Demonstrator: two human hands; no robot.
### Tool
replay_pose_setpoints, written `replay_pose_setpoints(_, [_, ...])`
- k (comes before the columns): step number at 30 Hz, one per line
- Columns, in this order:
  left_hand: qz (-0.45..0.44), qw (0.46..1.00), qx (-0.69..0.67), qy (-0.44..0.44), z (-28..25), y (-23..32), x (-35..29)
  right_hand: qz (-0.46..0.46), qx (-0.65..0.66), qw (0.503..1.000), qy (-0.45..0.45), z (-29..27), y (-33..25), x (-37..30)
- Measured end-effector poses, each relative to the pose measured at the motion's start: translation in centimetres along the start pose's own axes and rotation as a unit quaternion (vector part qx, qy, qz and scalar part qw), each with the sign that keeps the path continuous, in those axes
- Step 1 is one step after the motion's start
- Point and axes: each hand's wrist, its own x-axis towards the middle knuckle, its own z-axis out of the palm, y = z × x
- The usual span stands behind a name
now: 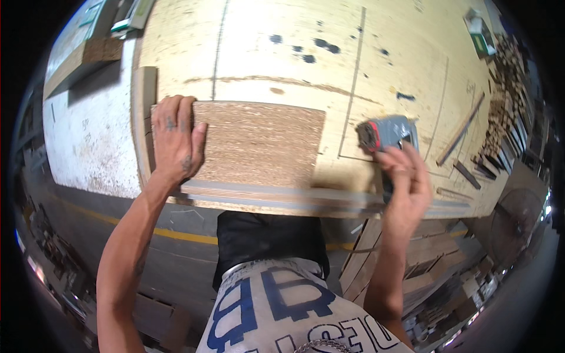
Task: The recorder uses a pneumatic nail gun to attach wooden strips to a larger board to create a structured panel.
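Rising from the lower edge of the frame, the person's two bare forearms flank a printed shirt and dark cloth at bottom centre. Below the table edge, stacked timber offcuts (412, 259) crowd the lower right, and a grey floor with a yellow line (176, 235) runs across the lower left.

The left hand (175, 140), left of centre, lies palm down with fingers spread flat over the left end of a brown particle board panel (259, 144); it presses on the panel rather than gripping it. The panel lies flat near the front edge of the workbench (282, 53), its long side parallel to that edge, with a layered strip of stacked sheet edges (282, 197) just in front of it.

The right hand (406, 182), right of centre, is curled around a grey power tool (391, 134) with a red-rimmed round end facing the panel. The fingers wrap the tool's body from the near side. The tool sits on the bench just beside the panel's right end; whether it touches the panel I cannot tell.

Further back, the pale plywood bench top carries pencil lines, dark paint spots (312, 50) at upper centre, and a thin wooden slat (462, 129) lying at a slant on the right. At upper left a wooden block (88, 56) rests on a white surface. At upper right, a pile of small wood pieces (506, 94) lines the rim.
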Motion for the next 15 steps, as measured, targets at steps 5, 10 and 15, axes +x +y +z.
replay_pose_setpoints(5, [-0.017, 1.0, -0.021, 0.009, 0.2, 0.1, 0.2, -0.063, -0.42, 0.903, 0.059, -0.1, 1.8, 2.2])
replay_pose_setpoints(10, [-0.03, 0.998, -0.046, 0.002, 0.0, 0.0, 0.0, -0.074, -0.518, 0.847, 0.092, 1.3, 1.7, 2.6])
replay_pose_setpoints(15, [-0.032, 0.998, -0.06, 0.019, 0.3, -0.2, -0.3, 0.012, -0.468, 0.881, 0.065, 0.1, -3.5, 1.9])
